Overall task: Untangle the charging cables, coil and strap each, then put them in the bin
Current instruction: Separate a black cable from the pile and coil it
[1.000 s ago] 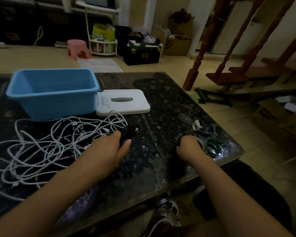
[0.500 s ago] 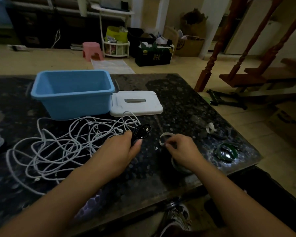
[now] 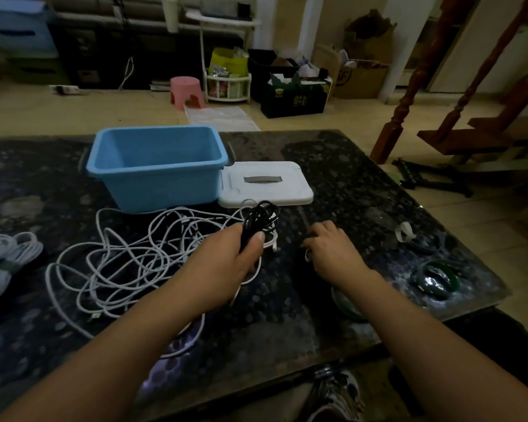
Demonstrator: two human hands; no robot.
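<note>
- A dim living room, boxes and a pink stool (image 3: pixel 186 92) on the tiled floor beyond; in front, a dark speckled stone table (image 3: pixel 342 184).
- At centre, the left hand (image 3: pixel 226 263) grips a coiled black cable (image 3: pixel 258 219), thumb curled across the bunched loops, lifted just above the table.
- The right hand (image 3: pixel 333 252) lies knuckles-up beside it, fingers curled; a pale strap (image 3: pixel 307 254) shows at its edge, seemingly pinched, though the grip itself is hidden.
- Step in hand, by appearance: strapping the black coil. The next move calls for bringing the strap round the coil's waist and closing it without letting the loops spring apart.
- Just left, one loose tangle of white cables (image 3: pixel 128 257) spreads across the table; how many cables it holds cannot be told.
- At the far left edge, one white bundle (image 3: pixel 6 263) lies already coiled and strapped.
- Behind, one blue bin (image 3: pixel 157 169) stands open, nothing visible inside, with one white lid (image 3: pixel 265 184) touching its right side.
- To the right, one more white strap (image 3: pixel 404 233) and at least two green ones (image 3: pixel 436 278) wait near the table's edge.
</note>
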